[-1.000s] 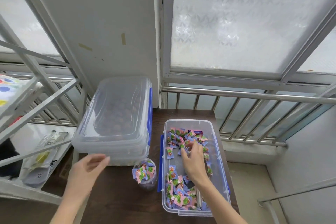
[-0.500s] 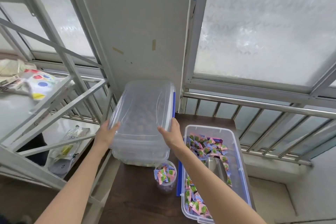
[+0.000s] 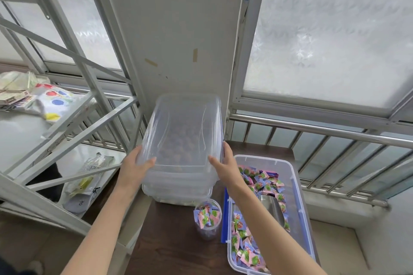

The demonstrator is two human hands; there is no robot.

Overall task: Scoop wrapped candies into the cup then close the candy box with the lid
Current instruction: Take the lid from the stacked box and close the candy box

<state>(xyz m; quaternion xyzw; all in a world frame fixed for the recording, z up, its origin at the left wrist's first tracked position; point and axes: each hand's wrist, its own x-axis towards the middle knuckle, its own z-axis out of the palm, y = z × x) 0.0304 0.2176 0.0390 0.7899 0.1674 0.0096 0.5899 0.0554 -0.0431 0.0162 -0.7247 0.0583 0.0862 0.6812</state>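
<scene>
**Lid held at both near corners, open candy box lies to its right**

On the left, the left hand (image 3: 136,164) has its grip clamped on the near left corner of the clear lid (image 3: 182,131), thumb on top and fingers wrapped under the rim. The lid sits tilted on top of another clear storage box (image 3: 178,190) that stands at the back left of the table (image 3: 169,248); its near edge appears raised a little off that box, though the clear plastic makes this hard to tell. Its long axis runs away from the person, toward the wall.

The right hand (image 3: 225,167) is clamped on the near right corner of the lid in the same way. Both hands hold the one short end, so the far end is unsupported.

Just in front of the storage box stands the cup (image 3: 207,219), heaped with wrapped candies (image 3: 206,213), so the scooping looks finished.

Right of the cup, and nearly touching it, lies the candy box (image 3: 299,196), open, with loose candies and a metal scoop (image 3: 271,206) inside. Its long axis also runs away from the person, roughly parallel to the lid's. The coming move is therefore probably a plain sideways carry to the right, with no turn needed, and the right hand is the nearer one to the target. The heaped cup sits under that path and could be clipped if the lid travels low.
</scene>
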